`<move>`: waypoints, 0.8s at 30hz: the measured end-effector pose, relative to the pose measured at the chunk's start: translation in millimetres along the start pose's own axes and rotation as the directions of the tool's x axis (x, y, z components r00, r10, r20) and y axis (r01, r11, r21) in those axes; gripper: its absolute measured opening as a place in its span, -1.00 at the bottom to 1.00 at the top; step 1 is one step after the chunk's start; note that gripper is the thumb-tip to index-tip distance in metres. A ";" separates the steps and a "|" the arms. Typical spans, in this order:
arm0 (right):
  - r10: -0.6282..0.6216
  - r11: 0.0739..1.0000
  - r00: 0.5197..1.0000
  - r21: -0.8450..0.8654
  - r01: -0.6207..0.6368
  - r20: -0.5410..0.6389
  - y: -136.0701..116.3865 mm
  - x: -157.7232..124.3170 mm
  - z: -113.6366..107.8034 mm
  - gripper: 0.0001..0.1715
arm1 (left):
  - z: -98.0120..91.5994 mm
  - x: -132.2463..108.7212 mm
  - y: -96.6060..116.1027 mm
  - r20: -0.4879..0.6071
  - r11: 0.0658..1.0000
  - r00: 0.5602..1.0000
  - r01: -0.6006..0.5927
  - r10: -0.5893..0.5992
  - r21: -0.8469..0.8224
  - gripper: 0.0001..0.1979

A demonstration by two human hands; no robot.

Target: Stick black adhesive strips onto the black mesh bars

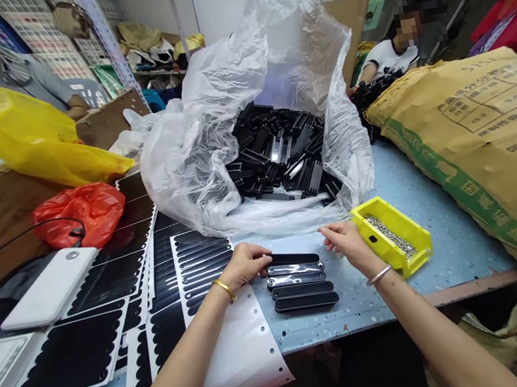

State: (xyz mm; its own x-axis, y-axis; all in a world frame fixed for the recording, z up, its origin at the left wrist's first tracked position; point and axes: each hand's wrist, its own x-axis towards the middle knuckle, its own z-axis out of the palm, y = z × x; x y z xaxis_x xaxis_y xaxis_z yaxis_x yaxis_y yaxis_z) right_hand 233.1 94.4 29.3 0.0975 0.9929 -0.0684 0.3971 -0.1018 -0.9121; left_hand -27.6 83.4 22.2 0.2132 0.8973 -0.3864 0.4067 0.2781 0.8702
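Several slim black bars with rounded ends (303, 290) lie in a column on the blue table, two of them showing shiny faces. At the top of the column is a flat black strip (294, 258). My left hand (247, 264) has its fingertips pinched at the left end of that strip. Past the strip's right end, apart from it, is my right hand (347, 243); its fingers are curled together, and whatever they may hold is too small to make out. Beside it stands a yellow bin (421, 251) of small metal parts (390, 233).
Behind the bars, a clear plastic bag (185, 173) holds many black pieces (281, 149). Sheets of black stickers (205, 263), a white power bank (49, 287) and a red bag (85, 214) lie left. A large yellow sack (488, 133) leans at right. Two people sit beyond.
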 end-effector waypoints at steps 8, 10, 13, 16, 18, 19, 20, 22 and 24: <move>-0.150 0.918 0.922 -0.297 0.264 0.356 -3.9 3.1 47.4 -0.74 | -1.7 -2.2 6.9 0.028 0.995 0.999 -0.018 0.021 -0.098 -0.74; -0.130 0.956 0.912 -0.195 0.219 0.388 1.0 6.8 46.2 -0.77 | -0.6 -1.8 8.2 0.038 0.996 0.999 0.018 -0.015 -0.091 -0.73; -0.126 0.986 0.923 -0.058 0.157 0.363 6.5 8.9 34.3 -0.86 | 2.5 -0.5 9.8 0.022 0.998 0.999 0.035 -0.034 -0.055 -0.77; -0.116 0.993 0.953 0.000 0.120 0.280 10.3 4.9 16.2 -0.86 | 4.1 -2.6 10.0 -0.014 1.000 1.000 0.020 -0.020 -0.001 -0.83; -0.106 0.994 0.976 0.011 0.106 0.191 13.5 -1.6 4.4 -0.77 | 5.2 -8.8 8.6 -0.061 0.999 0.998 -0.003 0.006 0.046 -0.82; -0.111 0.994 0.987 0.013 0.110 0.119 15.2 -6.1 0.0 -0.73 | 6.7 -13.4 7.3 -0.110 0.997 0.993 -0.030 0.037 0.069 -0.80; -0.123 0.992 0.992 0.019 0.122 0.036 17.0 -11.5 -2.4 -0.68 | 9.5 -18.6 5.5 -0.179 0.993 0.980 -0.075 0.090 0.088 -0.76; -0.135 0.987 0.983 0.067 0.144 -0.122 20.2 -23.8 -0.2 -0.59 | 20.6 -29.8 1.0 -0.331 0.974 0.917 -0.204 0.225 0.098 -0.65; -0.122 0.981 0.973 0.124 0.148 -0.197 22.0 -36.3 11.4 -0.51 | 38.5 -39.1 -3.9 -0.434 0.947 0.847 -0.319 0.306 0.043 -0.53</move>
State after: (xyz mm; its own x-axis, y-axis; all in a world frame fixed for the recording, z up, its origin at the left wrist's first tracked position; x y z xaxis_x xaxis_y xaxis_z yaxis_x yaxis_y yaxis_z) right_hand 227.9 56.8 7.1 0.2261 0.9661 0.1246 0.2910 0.0551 -0.9552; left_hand -3.3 34.1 22.2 -0.0808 0.9942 0.0714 0.3553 -0.0382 0.9340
